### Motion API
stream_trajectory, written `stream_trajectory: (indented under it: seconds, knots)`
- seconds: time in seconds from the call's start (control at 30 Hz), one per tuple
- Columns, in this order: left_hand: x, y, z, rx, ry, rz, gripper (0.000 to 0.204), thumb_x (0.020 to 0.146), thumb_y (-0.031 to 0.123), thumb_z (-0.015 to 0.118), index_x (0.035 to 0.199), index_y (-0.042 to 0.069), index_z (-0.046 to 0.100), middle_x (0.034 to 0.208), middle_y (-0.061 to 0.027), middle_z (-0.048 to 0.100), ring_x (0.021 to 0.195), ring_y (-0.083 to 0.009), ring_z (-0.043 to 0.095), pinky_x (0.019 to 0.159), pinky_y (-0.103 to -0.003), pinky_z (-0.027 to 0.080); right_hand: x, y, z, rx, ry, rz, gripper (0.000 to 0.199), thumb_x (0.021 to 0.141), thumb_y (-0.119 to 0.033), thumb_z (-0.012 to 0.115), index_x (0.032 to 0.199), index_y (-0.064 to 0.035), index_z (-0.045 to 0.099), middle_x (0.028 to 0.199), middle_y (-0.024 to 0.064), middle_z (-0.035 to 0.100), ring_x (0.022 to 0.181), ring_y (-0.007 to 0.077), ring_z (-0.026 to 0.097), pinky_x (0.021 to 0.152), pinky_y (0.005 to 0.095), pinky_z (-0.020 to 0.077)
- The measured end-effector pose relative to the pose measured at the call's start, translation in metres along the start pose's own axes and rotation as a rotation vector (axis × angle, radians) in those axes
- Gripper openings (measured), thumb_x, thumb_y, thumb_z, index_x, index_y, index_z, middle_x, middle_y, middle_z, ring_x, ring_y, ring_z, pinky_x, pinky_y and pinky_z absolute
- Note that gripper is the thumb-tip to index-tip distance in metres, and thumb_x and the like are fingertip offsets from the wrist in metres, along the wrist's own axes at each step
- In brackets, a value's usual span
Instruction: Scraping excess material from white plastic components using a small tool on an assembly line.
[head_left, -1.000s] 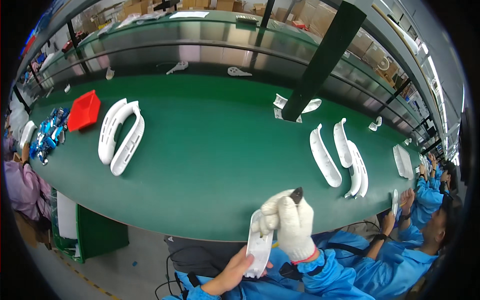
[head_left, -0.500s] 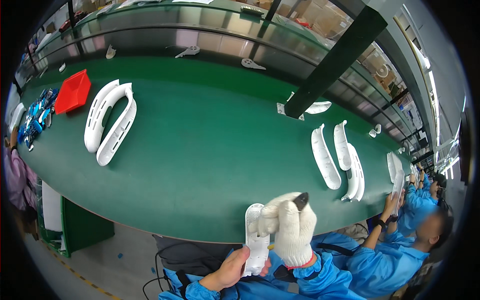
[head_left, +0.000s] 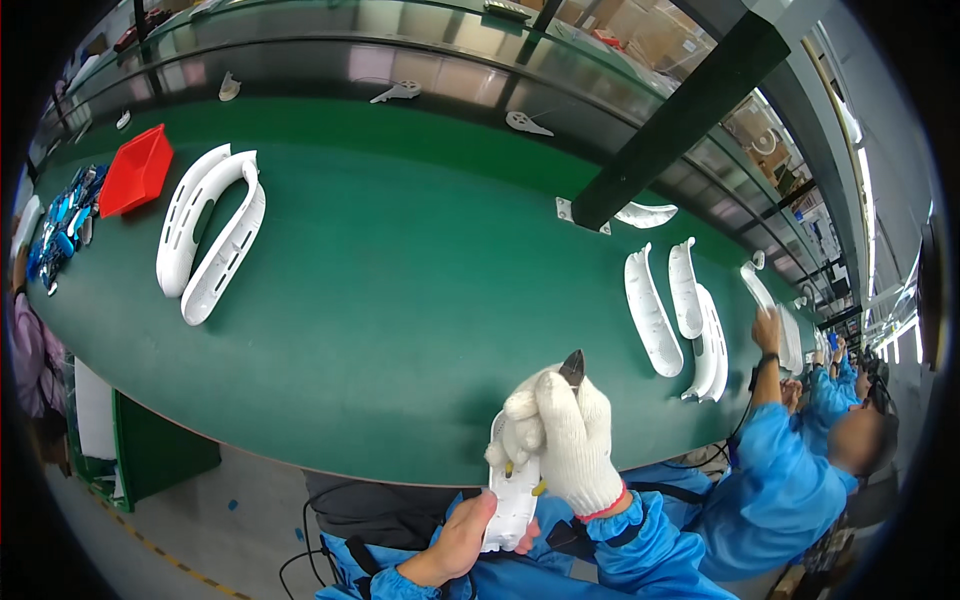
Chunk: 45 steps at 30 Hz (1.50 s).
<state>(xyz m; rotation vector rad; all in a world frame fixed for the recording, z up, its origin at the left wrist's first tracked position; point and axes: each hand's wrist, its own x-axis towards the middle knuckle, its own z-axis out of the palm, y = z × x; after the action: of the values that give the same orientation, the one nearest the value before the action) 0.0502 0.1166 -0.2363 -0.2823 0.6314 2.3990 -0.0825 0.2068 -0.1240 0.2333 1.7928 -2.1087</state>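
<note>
Near the table's front edge, my bare left hand (head_left: pixel 462 532) grips the lower part of a white plastic shell (head_left: pixel 512 515), its fingertips showing at the far side. My right hand (head_left: pixel 568 440), in a white knitted glove, lies over the shell's upper end. It is closed round a small hand tool (head_left: pixel 573 368) whose dark pointed end sticks up above the glove. Yellow bits show below the gloved fingers; they may belong to the same tool, whose kind I cannot make out. The glove hides most of the shell's upper end.
Long curved white shells (head_left: pixel 222 245) lie on the green table (head_left: pixel 420 270) at left, beside a red bin (head_left: pixel 136 170) and blue pieces (head_left: pixel 65 225). More white shells (head_left: pixel 655 312) lie right, near a dark post (head_left: pixel 670 125). A co-worker in blue (head_left: pixel 765 500) reaches over the table at right.
My right hand has moved left and slightly down over the shell, the dark tool tip with it. My left hand keeps its grip. The co-worker's arm now stretches toward a white part.
</note>
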Motion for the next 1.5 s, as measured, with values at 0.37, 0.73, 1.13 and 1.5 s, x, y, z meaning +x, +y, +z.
stream_trajectory:
  seconds: [0.37, 0.73, 1.13, 1.5]
  knots:
    - [0.000, 0.001, -0.001, 0.080, -0.039, -0.012, 0.068, 0.104, 0.053, 0.028, 0.124, -0.008, 0.050, 0.102, -0.0174, 0.066, 0.083, -0.0230, 0.066, 0.078, -0.035, 0.054, 0.004, -0.002, 0.010, 0.018, 0.078, 0.099, 0.031, 0.100, -0.026, 0.054, 0.092, 0.0032, 0.058, 0.058, 0.0049, 0.050, 0.048, 0.0128, 0.049, 0.053, 0.0349, 0.0531]
    - [0.001, 0.001, 0.003, 0.005, -0.055, 0.031, 0.057, 0.107, 0.042, 0.028, 0.122, -0.008, 0.051, 0.104, -0.0161, 0.067, 0.086, -0.0206, 0.066, 0.080, -0.034, 0.054, 0.010, -0.006, 0.005, 0.059, 0.110, 0.091, 0.033, 0.100, -0.028, 0.053, 0.093, 0.0030, 0.059, 0.058, 0.0050, 0.051, 0.048, 0.0138, 0.052, 0.050, 0.0308, 0.0502]
    - [0.001, -0.004, 0.008, -0.003, 0.007, 0.014, 0.058, 0.107, 0.046, 0.030, 0.129, -0.005, 0.045, 0.107, -0.0158, 0.065, 0.090, -0.0201, 0.066, 0.083, -0.034, 0.054, 0.000, -0.001, -0.001, -0.171, 0.212, -0.037, 0.035, 0.101, -0.029, 0.052, 0.087, 0.0021, 0.058, 0.055, 0.0055, 0.049, 0.044, 0.0167, 0.052, 0.042, 0.0323, 0.0462]
    - [0.000, -0.005, 0.010, 0.077, 0.033, 0.012, 0.063, 0.105, 0.050, 0.029, 0.126, -0.007, 0.048, 0.105, -0.0164, 0.065, 0.087, -0.0230, 0.066, 0.082, -0.037, 0.054, 0.001, 0.003, -0.001, -0.349, 0.259, -0.007, 0.033, 0.101, -0.029, 0.051, 0.098, 0.0017, 0.062, 0.066, 0.0073, 0.063, 0.053, 0.0129, 0.058, 0.051, 0.0294, 0.0465]
